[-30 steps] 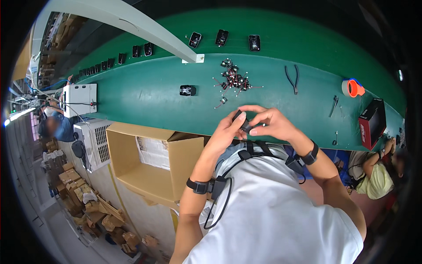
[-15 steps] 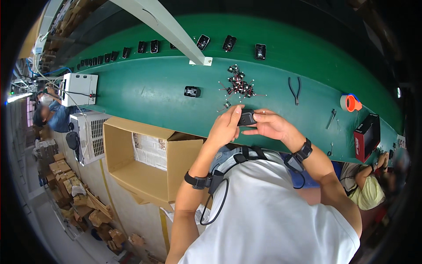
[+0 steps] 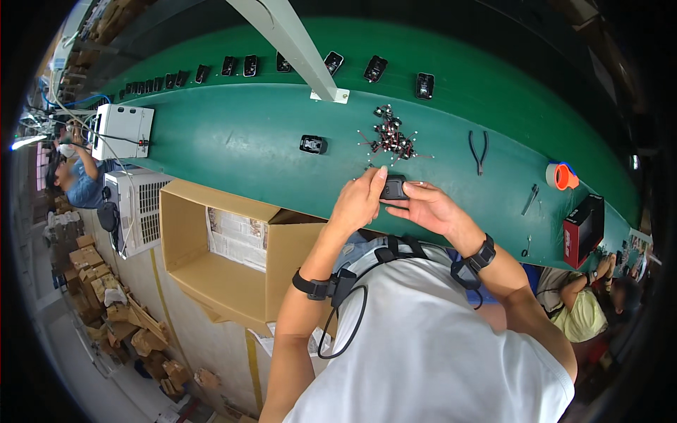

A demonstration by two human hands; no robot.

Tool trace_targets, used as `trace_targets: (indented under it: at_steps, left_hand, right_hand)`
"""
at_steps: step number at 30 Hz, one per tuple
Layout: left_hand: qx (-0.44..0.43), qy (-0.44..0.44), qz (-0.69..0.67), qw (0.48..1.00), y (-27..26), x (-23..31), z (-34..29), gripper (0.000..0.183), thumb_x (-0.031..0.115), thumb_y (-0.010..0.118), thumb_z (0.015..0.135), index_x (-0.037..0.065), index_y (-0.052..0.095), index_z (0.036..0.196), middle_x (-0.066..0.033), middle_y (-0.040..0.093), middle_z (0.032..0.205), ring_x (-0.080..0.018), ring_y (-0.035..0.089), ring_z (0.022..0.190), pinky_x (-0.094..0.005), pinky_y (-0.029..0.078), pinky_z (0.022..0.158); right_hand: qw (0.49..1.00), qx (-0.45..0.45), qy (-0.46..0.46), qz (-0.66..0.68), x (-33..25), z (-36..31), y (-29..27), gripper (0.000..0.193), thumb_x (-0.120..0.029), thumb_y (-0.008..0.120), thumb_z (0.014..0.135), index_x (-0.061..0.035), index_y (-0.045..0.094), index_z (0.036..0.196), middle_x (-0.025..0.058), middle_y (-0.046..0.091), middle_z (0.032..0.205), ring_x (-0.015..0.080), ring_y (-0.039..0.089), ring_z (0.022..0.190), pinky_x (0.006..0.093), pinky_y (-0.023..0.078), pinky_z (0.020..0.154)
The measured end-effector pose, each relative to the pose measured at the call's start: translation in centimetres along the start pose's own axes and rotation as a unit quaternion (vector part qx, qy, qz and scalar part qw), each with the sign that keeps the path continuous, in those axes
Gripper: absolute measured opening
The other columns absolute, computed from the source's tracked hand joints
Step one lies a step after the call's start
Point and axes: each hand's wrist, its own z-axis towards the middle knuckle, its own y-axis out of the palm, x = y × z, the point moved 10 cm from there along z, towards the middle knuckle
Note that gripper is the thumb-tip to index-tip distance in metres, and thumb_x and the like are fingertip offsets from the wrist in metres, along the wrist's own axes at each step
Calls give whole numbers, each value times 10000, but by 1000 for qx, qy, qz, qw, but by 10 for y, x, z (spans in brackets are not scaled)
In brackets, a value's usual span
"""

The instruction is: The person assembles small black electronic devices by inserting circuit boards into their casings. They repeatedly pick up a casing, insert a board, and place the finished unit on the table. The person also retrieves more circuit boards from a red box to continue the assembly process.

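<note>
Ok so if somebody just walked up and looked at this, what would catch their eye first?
Probably the two hands at centre: the left hand and right hand together hold a small black part above the long green table. Just beyond lies a tangle of small wired components, and an open cardboard box stands at the person's left. An orange tape roll stands out far right.

1. Long green work table (image 3: 233, 141) curving across view.
2. Open brown cardboard box (image 3: 233, 247) below table's near edge, printed paper sheet inside.
3. Tangle of small black wired parts (image 3: 392, 137) mid-table; lone small black housing (image 3: 312, 144) to left.
4. Black-handled pliers (image 3: 479, 149), orange tape roll (image 3: 562, 176), red-and-black carton (image 3: 582, 231) to right.
5. White metal box (image 3: 121, 130) at left.
</note>
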Motion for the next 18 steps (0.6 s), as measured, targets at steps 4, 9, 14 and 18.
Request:
trace_targets:
  at_steps: [4,9,14,18]
  left_hand:
    - [170,160,146,961,-18,10,-1,475,385,362,1047,13,633,928,-216,622,591,-417,629,556,-526,502,578]
    - [184,94,248,947,-23,10,-7,451,347,387,1039,11,627,857,-237,640,644,-449,636,613,-535,509,587]
    - [156,120,190,962,-24,10,-4,441,344,371,1046,23,622,876,-227,638,658,-443,637,633,-520,502,595]
    - [133,153,129,971,-21,5,-2,422,346,339,1057,31,618,1020,-190,624,644,-408,636,616,-491,492,616]
  right_hand:
    - [999,34,11,-25,-2,-1,10,276,-238,667,945,-47,649,1144,89,654,1171,223,619,1097,418,496,976]
    - [982,99,-13,-160,-17,-6,8,231,-260,686,936,-60,688,1052,55,675,1083,177,645,997,396,539,912]
    - [993,28,11,-112,-15,-4,26,322,-267,641,964,-6,649,1153,99,661,1159,242,632,1109,418,516,959]
    - [997,-24,29,-62,-8,-2,36,401,-274,601,986,30,593,1247,146,619,1261,296,599,1193,428,496,991]
